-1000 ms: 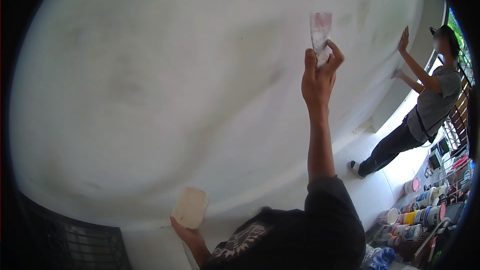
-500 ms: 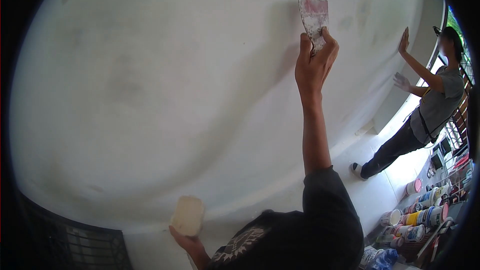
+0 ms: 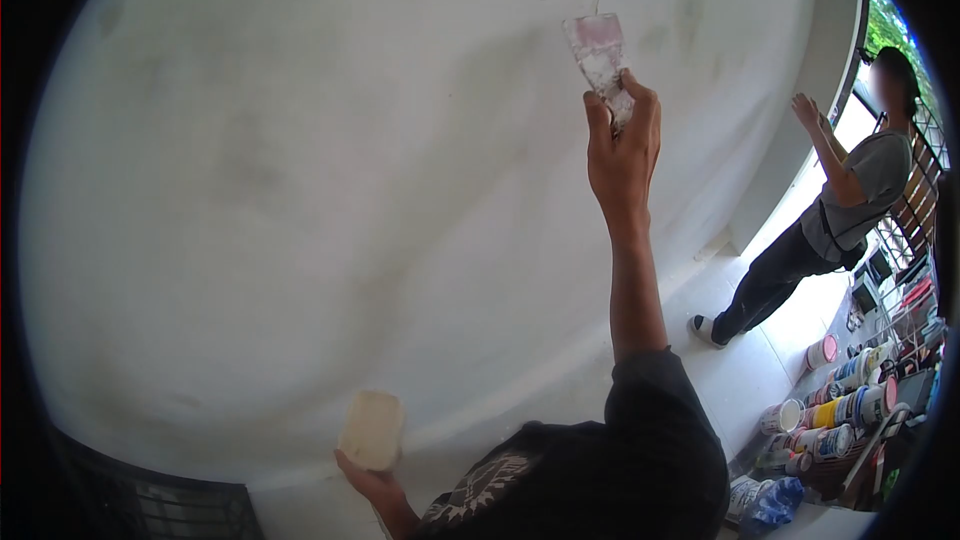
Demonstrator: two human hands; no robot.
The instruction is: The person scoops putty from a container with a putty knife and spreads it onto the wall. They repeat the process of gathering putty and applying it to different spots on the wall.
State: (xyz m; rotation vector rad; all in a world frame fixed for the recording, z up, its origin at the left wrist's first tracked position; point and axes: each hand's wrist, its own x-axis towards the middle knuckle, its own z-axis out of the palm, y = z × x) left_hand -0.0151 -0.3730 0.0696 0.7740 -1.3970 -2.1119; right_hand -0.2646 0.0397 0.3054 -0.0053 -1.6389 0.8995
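High on the white wall (image 3: 330,190), my right hand (image 3: 625,160) is closed around the handle of a putty knife (image 3: 600,45). Its wide pinkish blade, smeared with white, points up and overlaps the wall, slightly blurred. Low at the left, my left hand (image 3: 375,485) grips a cream-coloured, rounded rectangular piece (image 3: 371,430) from below, held upright in front of the wall. Grey smudgy patches and the shadow of my arm show on the wall between the two hands.
At the right another person (image 3: 860,180) stands by the bright doorway, both hands raised. Several paint buckets (image 3: 830,410) and a blue plastic bag (image 3: 775,502) crowd the floor at lower right. A dark metal grille (image 3: 170,505) lies at lower left.
My right hand and the putty knife have shifted slightly left and down, the blade tilting left. The other person has drawn their hands back from the wall. My left hand stays nearly still.
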